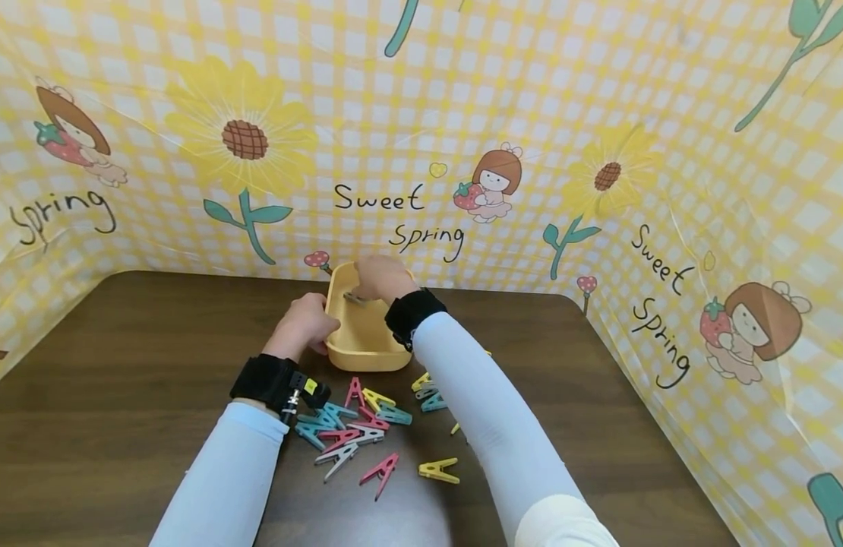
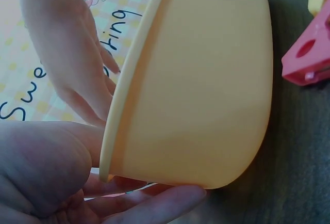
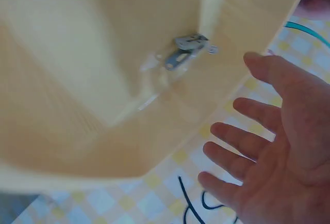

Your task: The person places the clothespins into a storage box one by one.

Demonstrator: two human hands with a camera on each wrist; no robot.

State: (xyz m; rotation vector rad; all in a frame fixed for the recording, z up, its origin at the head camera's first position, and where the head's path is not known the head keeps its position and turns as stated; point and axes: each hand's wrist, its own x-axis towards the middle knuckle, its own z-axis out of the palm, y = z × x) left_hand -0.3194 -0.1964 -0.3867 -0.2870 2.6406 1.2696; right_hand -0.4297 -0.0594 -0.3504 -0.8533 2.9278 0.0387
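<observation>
A pale yellow plastic box (image 1: 367, 361) stands on the table near the back cloth. My left hand (image 1: 304, 323) grips its left rim; in the left wrist view the thumb (image 2: 46, 157) goes over the rim and fingers lie along the outer wall. My right hand (image 1: 383, 277) is over the far end of the box. The right wrist view shows that hand (image 3: 289, 146) with its fingers spread and nothing in it. Inside the box lies a small grey clip (image 3: 183, 53), apparently a clothespin, near a corner.
In front of the box lie several clothespins in pink, blue, grey and yellow, among them a yellow clothespin (image 1: 434, 471) and a pink clothespin (image 1: 383, 471). More lie beside my right sleeve (image 1: 493, 410), which partly covers them. A yellow checked cloth (image 1: 367, 137) encloses the dark wooden table (image 1: 155, 365).
</observation>
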